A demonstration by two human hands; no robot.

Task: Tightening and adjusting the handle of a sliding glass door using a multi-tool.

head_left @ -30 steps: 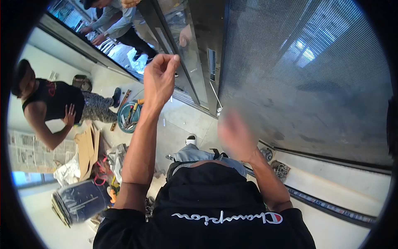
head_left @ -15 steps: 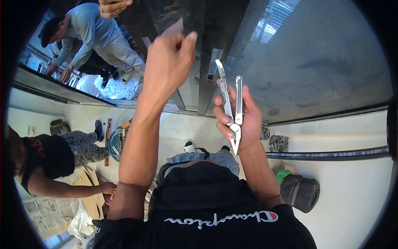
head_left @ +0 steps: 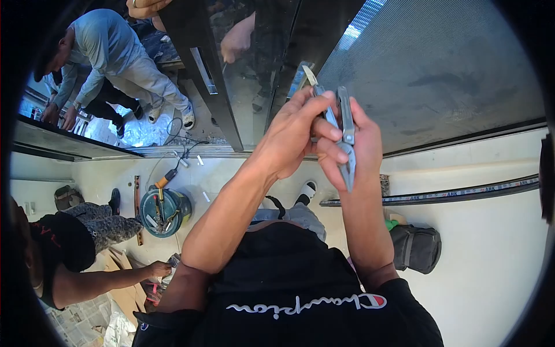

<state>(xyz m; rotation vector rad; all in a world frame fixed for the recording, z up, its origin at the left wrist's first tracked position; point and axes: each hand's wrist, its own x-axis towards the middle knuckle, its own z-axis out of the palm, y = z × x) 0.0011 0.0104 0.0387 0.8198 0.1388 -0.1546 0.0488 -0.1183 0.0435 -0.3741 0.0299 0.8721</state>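
I see the right hand (head_left: 361, 144) clasping a multitool (head_left: 345, 136); the left hand (head_left: 295, 136) (previously raised alone) now pinches its blade (head_left: 310, 75).

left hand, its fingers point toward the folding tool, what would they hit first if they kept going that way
The left hand already has its fingers on the grey folding multi-tool held in the right hand. Past that lies the dark glass panel, though depth is unclear.

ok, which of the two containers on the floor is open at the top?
The round teal bucket at left, with tools sticking out of its open top. The dark grey backpack at right is closed and lies beside the black strip.
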